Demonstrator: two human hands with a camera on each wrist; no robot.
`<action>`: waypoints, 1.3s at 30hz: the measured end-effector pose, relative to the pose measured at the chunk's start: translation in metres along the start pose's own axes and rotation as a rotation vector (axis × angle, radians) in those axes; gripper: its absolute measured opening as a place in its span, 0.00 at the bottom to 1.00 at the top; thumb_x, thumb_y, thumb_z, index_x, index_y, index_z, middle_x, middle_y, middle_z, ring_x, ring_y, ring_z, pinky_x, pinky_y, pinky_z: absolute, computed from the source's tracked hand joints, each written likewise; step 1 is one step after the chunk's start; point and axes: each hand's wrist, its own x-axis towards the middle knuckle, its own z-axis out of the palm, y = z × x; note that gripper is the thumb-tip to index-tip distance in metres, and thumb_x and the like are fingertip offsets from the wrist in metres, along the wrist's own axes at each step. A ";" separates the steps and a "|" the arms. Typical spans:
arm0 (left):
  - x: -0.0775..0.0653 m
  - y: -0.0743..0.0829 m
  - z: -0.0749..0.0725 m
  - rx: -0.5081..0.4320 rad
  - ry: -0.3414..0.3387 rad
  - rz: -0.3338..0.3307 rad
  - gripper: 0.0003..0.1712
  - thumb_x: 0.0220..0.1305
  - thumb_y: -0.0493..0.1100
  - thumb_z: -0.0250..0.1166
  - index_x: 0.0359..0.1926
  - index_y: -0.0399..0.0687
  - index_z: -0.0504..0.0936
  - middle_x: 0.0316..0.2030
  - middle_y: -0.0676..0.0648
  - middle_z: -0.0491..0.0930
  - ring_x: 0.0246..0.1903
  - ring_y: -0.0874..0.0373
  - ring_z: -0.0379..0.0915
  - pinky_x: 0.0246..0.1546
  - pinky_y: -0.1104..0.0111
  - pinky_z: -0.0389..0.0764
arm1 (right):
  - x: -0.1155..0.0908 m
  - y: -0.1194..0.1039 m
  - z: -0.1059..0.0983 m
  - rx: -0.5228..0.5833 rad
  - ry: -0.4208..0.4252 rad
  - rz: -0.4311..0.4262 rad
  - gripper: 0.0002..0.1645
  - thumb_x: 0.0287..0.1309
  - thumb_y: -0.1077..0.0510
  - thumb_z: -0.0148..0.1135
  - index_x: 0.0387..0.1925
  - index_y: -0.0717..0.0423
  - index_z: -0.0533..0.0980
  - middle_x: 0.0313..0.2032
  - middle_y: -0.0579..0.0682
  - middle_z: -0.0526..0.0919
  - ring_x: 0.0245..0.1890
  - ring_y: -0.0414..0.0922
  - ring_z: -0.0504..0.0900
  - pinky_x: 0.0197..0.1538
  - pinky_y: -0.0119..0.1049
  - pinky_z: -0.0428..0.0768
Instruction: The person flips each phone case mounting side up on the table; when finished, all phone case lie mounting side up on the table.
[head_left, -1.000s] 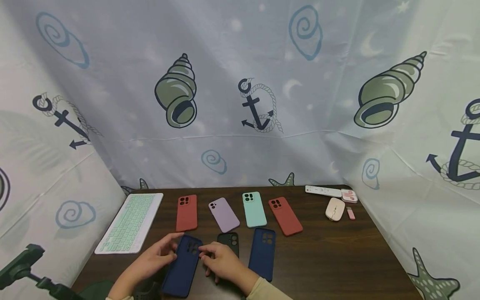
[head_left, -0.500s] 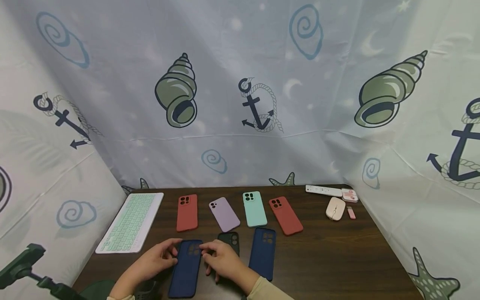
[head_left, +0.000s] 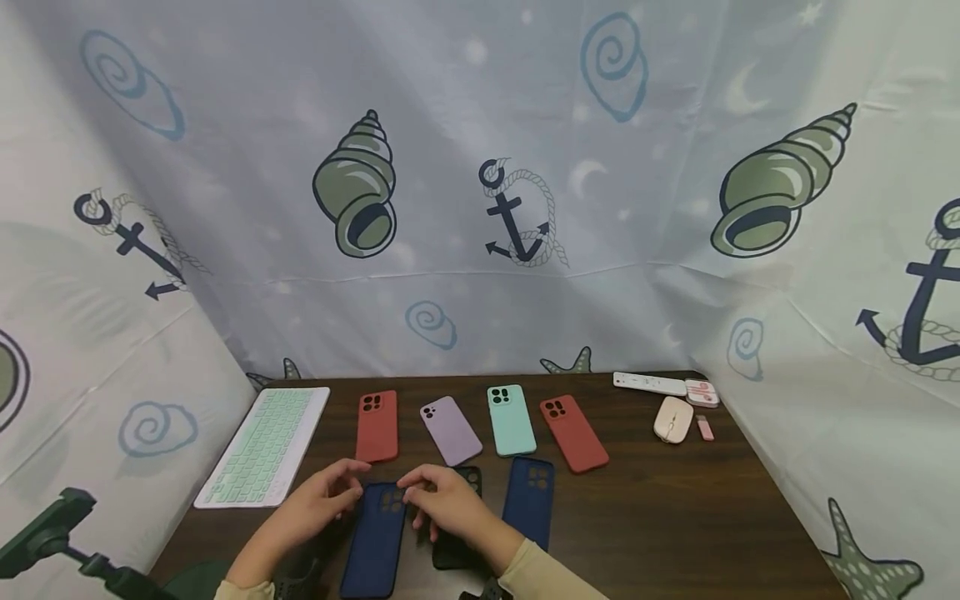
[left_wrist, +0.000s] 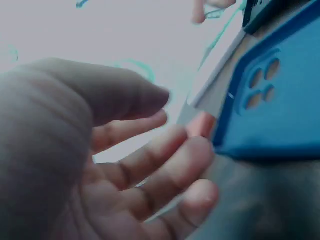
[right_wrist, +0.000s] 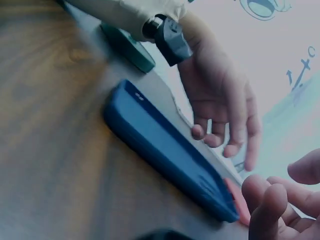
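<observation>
A dark blue phone case lies at the front of the table, its hollow inner side facing up. My left hand hovers at its upper left corner with relaxed, slightly bent fingers. In the left wrist view a gap shows between thumb and fingers, and the case sits beyond the fingertips. My right hand is just off the upper right corner, over a black phone case that it partly hides. Nothing is held in either hand in the right wrist view, where the blue case rests flat.
Another dark blue case lies to the right, partly behind my right forearm. Behind stand a row of red, lilac, mint and red cases. A keyboard is at left; a mouse and remote at right.
The blue case has been turned straighter and shifted slightly right and down. Both hands have come away from its edges, the left one lifting a little upward.
</observation>
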 end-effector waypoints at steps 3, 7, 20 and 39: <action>0.009 0.010 -0.005 0.056 0.100 0.030 0.21 0.75 0.45 0.60 0.65 0.47 0.73 0.48 0.42 0.76 0.38 0.50 0.78 0.32 0.66 0.81 | 0.011 -0.009 -0.004 0.000 0.010 0.019 0.14 0.69 0.54 0.60 0.52 0.51 0.81 0.45 0.58 0.85 0.25 0.45 0.84 0.18 0.38 0.76; 0.029 0.019 -0.012 0.195 0.236 0.075 0.20 0.73 0.48 0.63 0.63 0.54 0.75 0.52 0.43 0.75 0.47 0.50 0.78 0.42 0.61 0.81 | 0.031 -0.016 -0.009 0.034 0.035 0.059 0.17 0.70 0.53 0.59 0.56 0.52 0.79 0.48 0.58 0.84 0.31 0.50 0.86 0.22 0.38 0.78; 0.085 0.032 -0.024 0.429 0.296 -0.074 0.29 0.68 0.47 0.67 0.65 0.38 0.73 0.56 0.30 0.68 0.44 0.45 0.75 0.46 0.49 0.77 | 0.078 -0.012 -0.007 0.272 0.030 0.132 0.40 0.69 0.52 0.60 0.75 0.63 0.58 0.62 0.64 0.75 0.34 0.44 0.84 0.31 0.33 0.79; 0.087 0.002 -0.010 0.429 0.244 -0.152 0.37 0.63 0.54 0.71 0.66 0.37 0.74 0.55 0.29 0.67 0.53 0.34 0.70 0.52 0.41 0.74 | 0.091 0.000 0.000 0.093 -0.070 0.151 0.39 0.70 0.53 0.59 0.74 0.67 0.58 0.56 0.57 0.81 0.50 0.54 0.81 0.33 0.36 0.76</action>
